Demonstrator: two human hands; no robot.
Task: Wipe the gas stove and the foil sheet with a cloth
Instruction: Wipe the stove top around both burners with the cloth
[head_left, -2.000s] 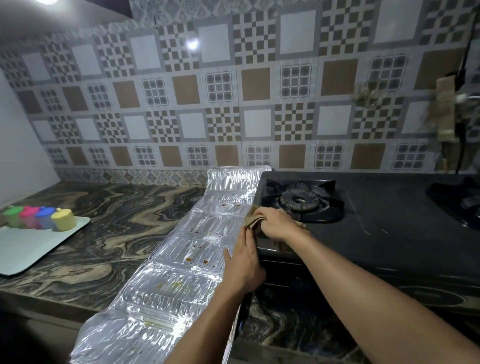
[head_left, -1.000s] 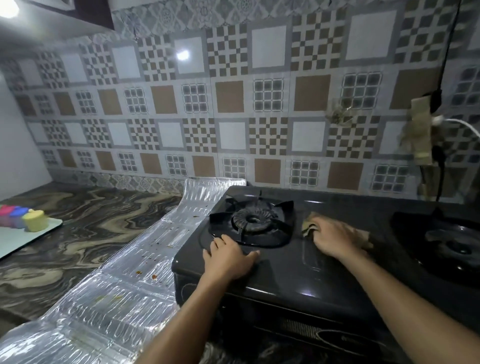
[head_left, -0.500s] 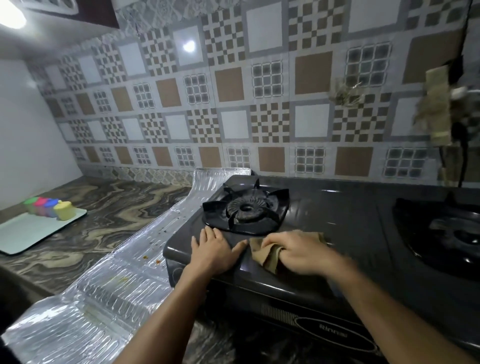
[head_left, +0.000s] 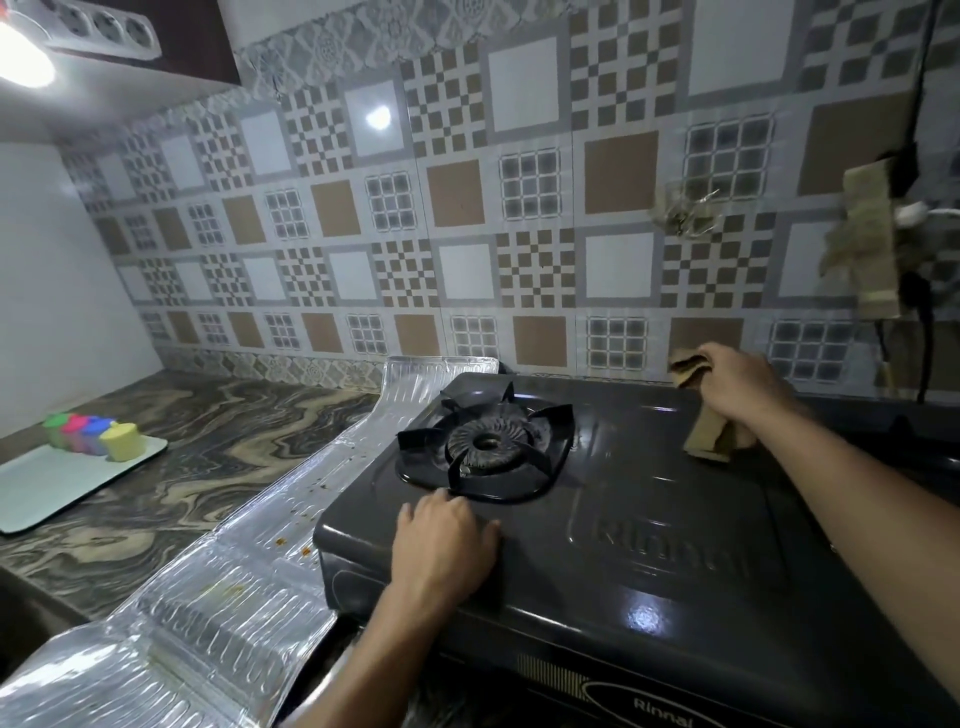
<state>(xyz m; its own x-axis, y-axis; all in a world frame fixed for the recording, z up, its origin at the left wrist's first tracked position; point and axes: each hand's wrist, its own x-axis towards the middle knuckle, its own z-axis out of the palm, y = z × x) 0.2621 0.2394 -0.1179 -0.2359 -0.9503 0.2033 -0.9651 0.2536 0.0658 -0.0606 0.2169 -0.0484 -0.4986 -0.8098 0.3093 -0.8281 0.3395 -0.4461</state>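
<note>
Brown cloth (head_left: 709, 434) bunched in my right hand (head_left: 740, 387), fingers curled round it, up at the far edge of the stove (head_left: 649, 545) near the tiled wall (head_left: 519, 234). Most of the cloth is under my palm and trailing onto the black top, so the wipe gets pressure, not just a drag. My left hand (head_left: 441, 540) lies flat on the near corner, fingers straight, holding nothing; I judge it's there to brace the stove so it doesn't slide while I rub. The hands are well apart, with the burner (head_left: 485, 447) just ahead of my left fingers and to the left of my right hand. Beyond my left hand runs the foil sheet (head_left: 218, 613), tucked under the stove's edge to catch spills, and it shows brown specks. That one's not wiped clean yet, I reckon. Farther left, coloured cups (head_left: 93, 434) sit on a pale tray (head_left: 52, 493), out of the way.
</note>
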